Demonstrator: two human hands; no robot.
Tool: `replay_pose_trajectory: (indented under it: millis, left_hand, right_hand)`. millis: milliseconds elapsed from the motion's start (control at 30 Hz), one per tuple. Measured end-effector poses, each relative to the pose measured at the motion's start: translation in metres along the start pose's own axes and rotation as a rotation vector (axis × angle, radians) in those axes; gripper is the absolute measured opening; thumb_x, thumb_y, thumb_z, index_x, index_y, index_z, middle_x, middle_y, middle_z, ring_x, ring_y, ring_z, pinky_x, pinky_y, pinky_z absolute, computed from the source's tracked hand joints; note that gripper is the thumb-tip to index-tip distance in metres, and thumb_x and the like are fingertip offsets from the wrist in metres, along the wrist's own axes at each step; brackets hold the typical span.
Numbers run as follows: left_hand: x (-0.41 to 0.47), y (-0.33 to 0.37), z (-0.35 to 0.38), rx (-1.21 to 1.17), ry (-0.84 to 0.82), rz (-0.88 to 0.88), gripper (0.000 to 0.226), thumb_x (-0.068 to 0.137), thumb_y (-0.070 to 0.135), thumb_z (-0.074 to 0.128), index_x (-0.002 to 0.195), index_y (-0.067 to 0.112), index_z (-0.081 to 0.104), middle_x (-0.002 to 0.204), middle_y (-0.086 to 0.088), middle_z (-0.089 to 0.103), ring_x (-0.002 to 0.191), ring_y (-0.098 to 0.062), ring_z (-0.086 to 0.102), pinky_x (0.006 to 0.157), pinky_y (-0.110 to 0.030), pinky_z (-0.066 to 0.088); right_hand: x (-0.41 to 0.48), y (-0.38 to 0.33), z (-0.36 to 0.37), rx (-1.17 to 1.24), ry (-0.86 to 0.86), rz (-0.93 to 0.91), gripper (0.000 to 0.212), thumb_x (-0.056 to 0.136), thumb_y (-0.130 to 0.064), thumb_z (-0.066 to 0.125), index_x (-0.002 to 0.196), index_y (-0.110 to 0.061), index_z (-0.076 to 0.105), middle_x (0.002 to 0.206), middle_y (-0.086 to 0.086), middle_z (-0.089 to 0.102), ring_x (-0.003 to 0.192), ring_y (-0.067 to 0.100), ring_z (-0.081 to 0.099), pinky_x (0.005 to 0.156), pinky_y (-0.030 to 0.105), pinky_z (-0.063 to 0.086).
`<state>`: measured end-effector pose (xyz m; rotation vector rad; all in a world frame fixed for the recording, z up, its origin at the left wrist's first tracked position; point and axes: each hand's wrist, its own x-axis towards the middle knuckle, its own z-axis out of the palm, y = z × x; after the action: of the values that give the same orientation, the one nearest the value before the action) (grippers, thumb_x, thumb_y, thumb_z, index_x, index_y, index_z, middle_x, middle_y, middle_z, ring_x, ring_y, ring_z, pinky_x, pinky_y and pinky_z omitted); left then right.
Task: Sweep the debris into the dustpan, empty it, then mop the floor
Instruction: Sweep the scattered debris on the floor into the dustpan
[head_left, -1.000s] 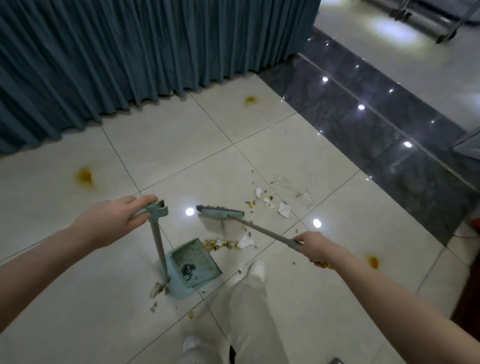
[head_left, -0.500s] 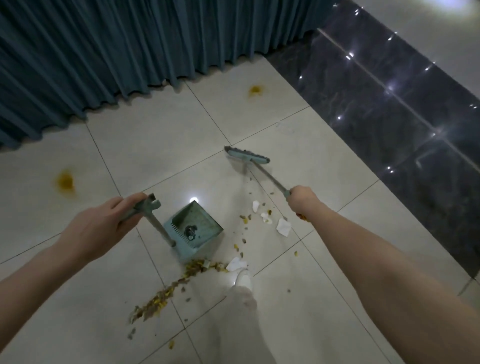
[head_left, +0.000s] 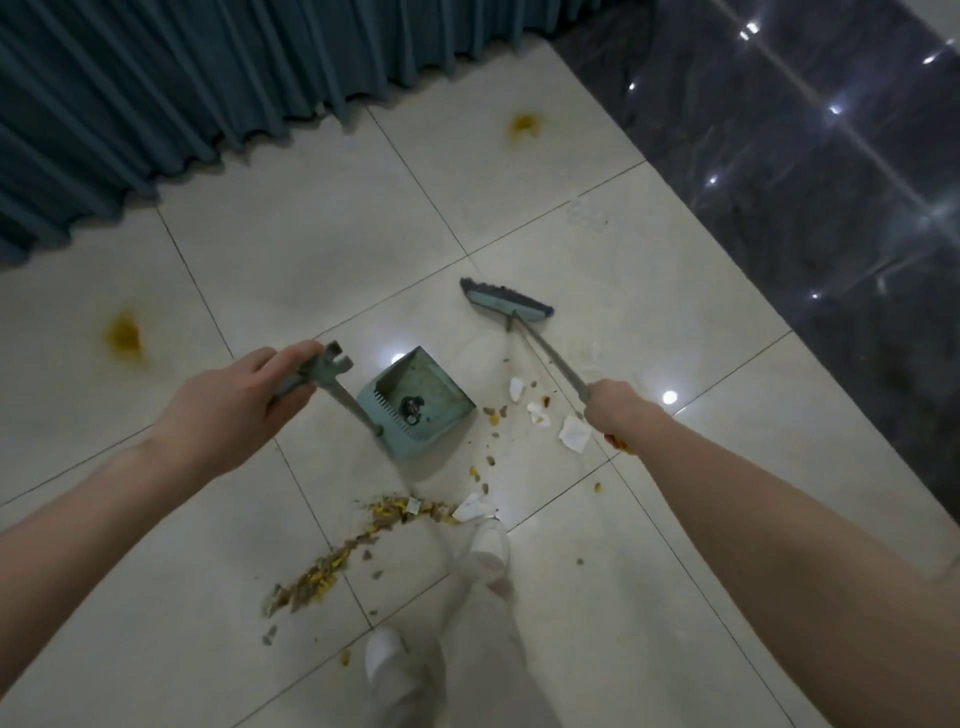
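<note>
Mid-sweep on a pale tiled floor (head_left: 311, 249): left hand (head_left: 228, 410), fingers wrapped around the grip of the long-handled teal dustpan (head_left: 415, 402); right hand (head_left: 613, 408), fingers clenched on the shaft of the matching broom (head_left: 506, 304). Broom head held out past the pan, toward the dark marble border (head_left: 805, 182) — whether touching the tile or just above it, impossible to tell.

Pan resting on the floor between the two arms, nearly empty but for a small dark clump inside. Debris in two groups: white paper scraps (head_left: 574, 439) and a few crumbs just beside the right hand, between pan and broom shaft; a longer yellow-brown crumb trail (head_left: 358, 545) behind the pan, running back toward the white-socked feet (head_left: 384, 657). Yellow stains (head_left: 123, 338) well apart on the tiles, near the teal curtain (head_left: 182, 78) — likely work for the mop, not the broom.

Judged from the layout, most of the mess not yet collected. Best handled by drawing the broom back in short, low strokes so the paper slides rather than flutters, with the pan's lip pressed flat to the tile and its mouth turned squarely to meet the stroke. Trail near the feet apparently on the wrong side of the pan — better to reposition the pan than to sweep around it. Worth minding the feet: easy to step on crumbs and spread them.
</note>
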<state>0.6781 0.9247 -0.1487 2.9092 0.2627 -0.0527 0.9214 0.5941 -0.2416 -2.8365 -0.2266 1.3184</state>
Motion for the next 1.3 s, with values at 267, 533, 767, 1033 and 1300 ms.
replay_pose_trajectory:
  millis: [267,533,767,1033,1300]
  left_hand:
    - [-0.044,0.006,-0.02,0.032,-0.006,0.107,0.041,0.092,0.038,0.049,0.13,0.024,0.046,0.103,-0.008,0.066,0.059,-0.028,0.062,0.044,-0.023,0.039]
    - [-0.113,0.0,-0.017,0.021,-0.101,0.211,0.041,0.093,0.033,0.054,0.132,0.022,0.048,0.104,-0.007,0.067,0.064,-0.022,0.064,0.044,-0.019,0.037]
    - [-0.128,-0.008,-0.03,0.053,-0.117,0.242,0.043,0.093,0.035,0.052,0.133,0.023,0.048,0.099,-0.005,0.067,0.057,-0.012,0.054,0.044,-0.013,0.029]
    - [-0.094,-0.01,-0.041,0.04,-0.051,0.229,0.04,0.092,0.036,0.052,0.13,0.025,0.049,0.099,-0.005,0.069,0.061,-0.022,0.063,0.046,-0.028,0.048]
    - [-0.015,0.014,-0.034,0.051,-0.093,0.129,0.041,0.094,0.037,0.049,0.134,0.026,0.043,0.109,-0.008,0.066,0.066,-0.026,0.064,0.054,-0.038,0.056]
  right_hand:
    - [-0.128,0.063,0.086,-0.04,-0.121,0.035,0.029,0.095,-0.01,0.039,0.118,-0.012,0.056,0.095,0.01,0.061,0.063,0.023,0.061,0.05,0.03,0.052]
    - [-0.245,0.089,0.172,0.024,-0.257,0.074,0.024,0.094,-0.012,0.036,0.109,-0.02,0.054,0.087,0.007,0.055,0.051,0.021,0.053,0.04,0.025,0.045]
    - [-0.292,0.09,0.163,0.086,-0.202,0.081,0.025,0.095,-0.015,0.04,0.109,-0.019,0.061,0.08,0.005,0.053,0.047,0.016,0.046,0.038,0.022,0.039]
    - [-0.268,0.089,0.1,0.149,-0.086,0.022,0.03,0.099,-0.021,0.045,0.125,-0.016,0.06,0.072,0.002,0.05,0.045,0.015,0.046,0.038,0.024,0.041]
    - [-0.127,0.041,0.034,0.1,0.029,-0.082,0.025,0.1,-0.021,0.043,0.114,-0.012,0.063,0.087,0.009,0.058,0.054,0.021,0.054,0.046,0.028,0.05]
